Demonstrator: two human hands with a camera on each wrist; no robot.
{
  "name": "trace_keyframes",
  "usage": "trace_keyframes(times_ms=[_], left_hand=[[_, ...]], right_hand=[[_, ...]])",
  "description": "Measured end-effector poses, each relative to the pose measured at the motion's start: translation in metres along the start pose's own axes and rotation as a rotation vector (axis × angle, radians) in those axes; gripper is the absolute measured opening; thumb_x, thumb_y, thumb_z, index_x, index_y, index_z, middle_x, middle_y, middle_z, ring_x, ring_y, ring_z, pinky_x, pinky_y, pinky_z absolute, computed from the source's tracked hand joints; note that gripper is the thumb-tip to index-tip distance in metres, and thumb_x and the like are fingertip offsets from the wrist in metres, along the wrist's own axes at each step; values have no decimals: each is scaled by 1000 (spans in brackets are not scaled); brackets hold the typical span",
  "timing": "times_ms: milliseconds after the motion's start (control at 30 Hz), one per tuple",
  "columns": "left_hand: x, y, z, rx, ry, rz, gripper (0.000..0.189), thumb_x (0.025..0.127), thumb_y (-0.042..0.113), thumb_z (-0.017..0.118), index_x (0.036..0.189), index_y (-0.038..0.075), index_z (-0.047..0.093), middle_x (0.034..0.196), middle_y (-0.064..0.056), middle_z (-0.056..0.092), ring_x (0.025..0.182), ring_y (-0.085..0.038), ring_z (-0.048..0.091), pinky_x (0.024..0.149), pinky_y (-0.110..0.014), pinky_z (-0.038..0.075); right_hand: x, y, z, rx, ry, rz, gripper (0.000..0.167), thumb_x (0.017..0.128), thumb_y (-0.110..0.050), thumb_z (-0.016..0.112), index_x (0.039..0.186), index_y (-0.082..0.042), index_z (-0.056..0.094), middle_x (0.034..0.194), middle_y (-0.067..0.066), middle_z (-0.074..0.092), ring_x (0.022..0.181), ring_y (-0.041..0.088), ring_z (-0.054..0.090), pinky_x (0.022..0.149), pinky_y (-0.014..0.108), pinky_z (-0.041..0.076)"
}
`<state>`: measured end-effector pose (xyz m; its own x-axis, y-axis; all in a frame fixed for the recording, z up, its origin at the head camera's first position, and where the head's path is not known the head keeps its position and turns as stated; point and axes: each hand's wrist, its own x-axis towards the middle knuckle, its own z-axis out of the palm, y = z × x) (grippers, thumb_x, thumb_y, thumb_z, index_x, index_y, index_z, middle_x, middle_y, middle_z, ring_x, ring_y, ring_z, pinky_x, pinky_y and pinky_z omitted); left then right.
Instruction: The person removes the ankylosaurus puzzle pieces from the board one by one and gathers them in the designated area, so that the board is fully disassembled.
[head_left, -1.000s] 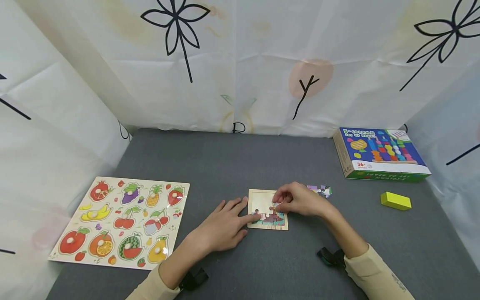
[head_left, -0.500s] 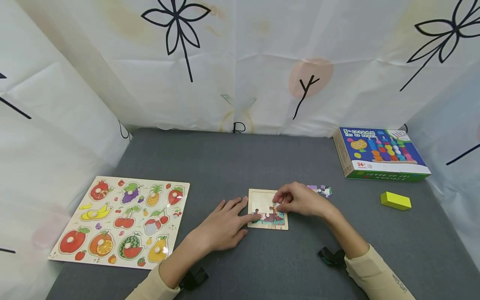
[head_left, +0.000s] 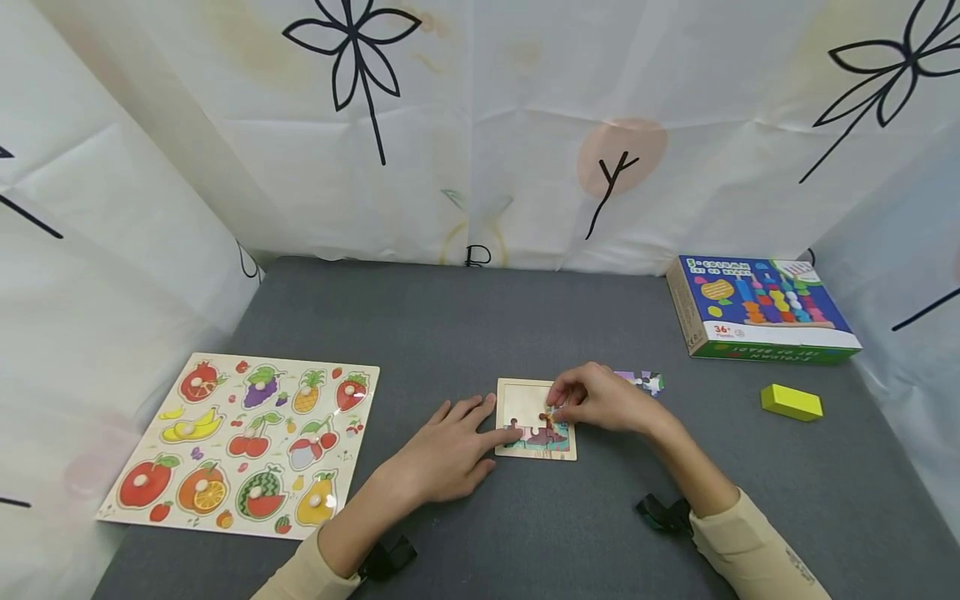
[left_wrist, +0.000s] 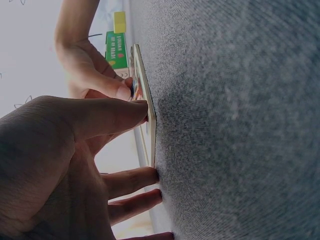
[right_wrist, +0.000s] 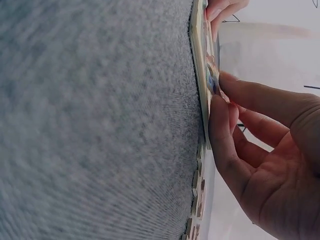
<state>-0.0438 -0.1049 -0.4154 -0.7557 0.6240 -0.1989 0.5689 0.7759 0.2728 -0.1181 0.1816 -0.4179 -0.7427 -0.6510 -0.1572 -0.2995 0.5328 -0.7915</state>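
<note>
Hands [head_left: 438,457] [head_left: 603,400] at puzzle tray [head_left: 521,395], piece [right_wrist: 213,82] pinched, fruit board [head_left: 279,450] in head view only

Fruit board [head_left: 282,451] lies over tabletop's [head_left: 450,325] L edge. Box [head_left: 765,310] sits in back R corner; block [head_left: 792,402] is in front of it, nr R edge. Puzzle tray [head_left: 522,400] is mid-tabletop btwn fruit board & block, w/ set pieces [head_left: 538,437] along its front edge. L hand [head_left: 453,446] is at tray's L edge, R hand [head_left: 596,400] over its R side w/ piece [right_wrist: 214,82] btwn fingertips. Loose pieces [head_left: 648,382] lie R of tray, nr its back R corner. Curtain [head_left: 510,192] hangs behind tabletop's back edge.
</note>
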Motion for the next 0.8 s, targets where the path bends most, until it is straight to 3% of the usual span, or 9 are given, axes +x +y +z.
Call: trace_keyframes(times_ms=[300, 800], left_hand=[[0, 0, 0, 0, 6, 6, 50, 107, 32, 69, 155, 39, 59, 173, -13, 44, 158, -35, 46, 125, -66, 41], [0, 0, 1, 2, 6, 6, 50, 107, 32, 69, 155, 39, 59, 173, -13, 44, 158, -35, 45, 126, -66, 41]], right_hand=[[-3, 1, -1, 28, -10, -14, 6, 99, -7, 78, 105, -6, 80, 85, 4, 75, 75, 5, 62, 68, 22, 54], [-9, -1, -2, 73, -6, -9, 9, 101, -7, 75, 110, -7, 77, 97, 6, 76, 79, 8, 65, 74, 23, 59]])
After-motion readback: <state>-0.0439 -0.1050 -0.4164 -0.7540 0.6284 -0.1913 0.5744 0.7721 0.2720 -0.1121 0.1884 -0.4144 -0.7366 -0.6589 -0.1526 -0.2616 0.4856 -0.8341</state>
